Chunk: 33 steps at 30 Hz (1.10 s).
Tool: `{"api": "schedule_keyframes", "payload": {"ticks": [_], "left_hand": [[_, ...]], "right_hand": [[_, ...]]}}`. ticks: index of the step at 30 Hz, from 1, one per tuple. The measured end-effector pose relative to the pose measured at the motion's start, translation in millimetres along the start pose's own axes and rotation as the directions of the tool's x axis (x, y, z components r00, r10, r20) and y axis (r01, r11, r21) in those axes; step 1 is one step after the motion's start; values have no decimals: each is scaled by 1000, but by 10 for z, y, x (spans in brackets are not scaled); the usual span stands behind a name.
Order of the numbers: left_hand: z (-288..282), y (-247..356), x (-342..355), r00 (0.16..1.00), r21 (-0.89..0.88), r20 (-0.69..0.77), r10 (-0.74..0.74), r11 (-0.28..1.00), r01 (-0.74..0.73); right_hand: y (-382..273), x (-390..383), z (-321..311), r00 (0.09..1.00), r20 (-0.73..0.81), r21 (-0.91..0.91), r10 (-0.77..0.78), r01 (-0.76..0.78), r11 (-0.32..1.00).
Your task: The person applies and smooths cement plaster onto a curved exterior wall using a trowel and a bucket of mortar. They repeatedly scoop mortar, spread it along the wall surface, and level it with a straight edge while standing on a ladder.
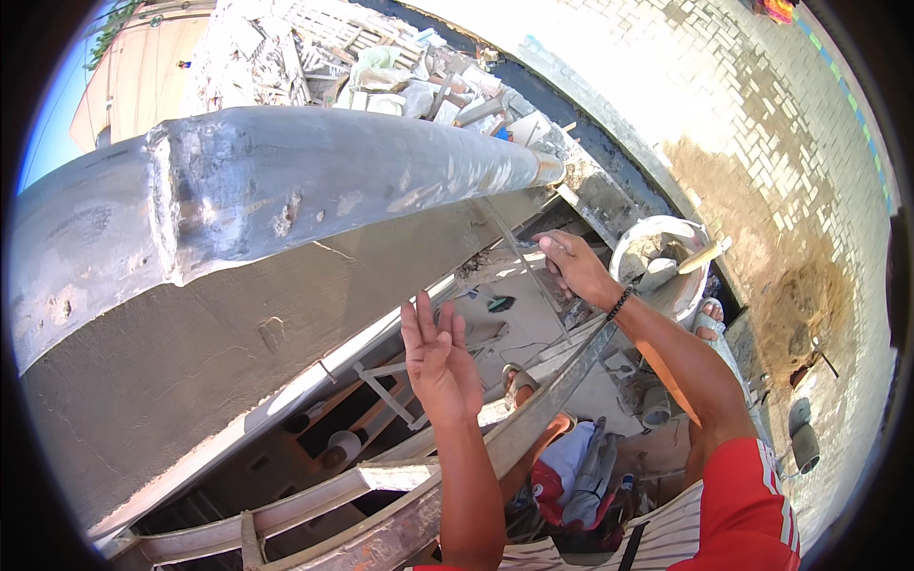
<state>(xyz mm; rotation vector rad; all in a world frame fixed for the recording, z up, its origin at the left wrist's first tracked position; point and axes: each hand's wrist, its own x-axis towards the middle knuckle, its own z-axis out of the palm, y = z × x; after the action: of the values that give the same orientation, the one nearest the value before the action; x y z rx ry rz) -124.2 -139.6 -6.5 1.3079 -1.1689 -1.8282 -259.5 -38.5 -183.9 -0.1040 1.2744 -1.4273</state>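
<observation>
My left hand [441,362] is raised palm-up below the large grey metal pipe [343,176], its fingers apart and nothing in it. My right hand [571,262] is further right, below the pipe's far end, index finger extended and the others loosely bent, with nothing visible in it. A thin metal bar [519,255] runs down behind it. Under the pipe is a smooth grey plastered surface [190,381]. A white bucket [700,290] with grey material and a wooden-handled tool [705,254] stands just right of my right forearm.
Metal framing [305,514] and a long beam [590,357] cross below me over a lower level with sandalled feet and a red, white and grey bundle [571,476]. Building rubble [419,95] lies beyond the pipe. A dark trench [628,171] edges pale paving [762,86] with sand [800,314] on it.
</observation>
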Motion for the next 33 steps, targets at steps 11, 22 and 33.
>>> {"api": "schedule_keyframes", "payload": {"ticks": [11, 22, 33], "left_hand": [[-124, 92, 53, 998, -73, 12, -55, 996, 56], [-139, 40, 35, 995, -139, 52, -90, 986, 96], [-304, -62, 80, 981, -254, 184, -67, 961, 114]], "right_hand": [[-107, 885, 104, 991, 95, 104, 90, -100, 990], [-880, 428, 523, 982, 189, 19, 23, -27, 999], [-1776, -174, 1170, 969, 157, -111, -188, 207, 972]]}}
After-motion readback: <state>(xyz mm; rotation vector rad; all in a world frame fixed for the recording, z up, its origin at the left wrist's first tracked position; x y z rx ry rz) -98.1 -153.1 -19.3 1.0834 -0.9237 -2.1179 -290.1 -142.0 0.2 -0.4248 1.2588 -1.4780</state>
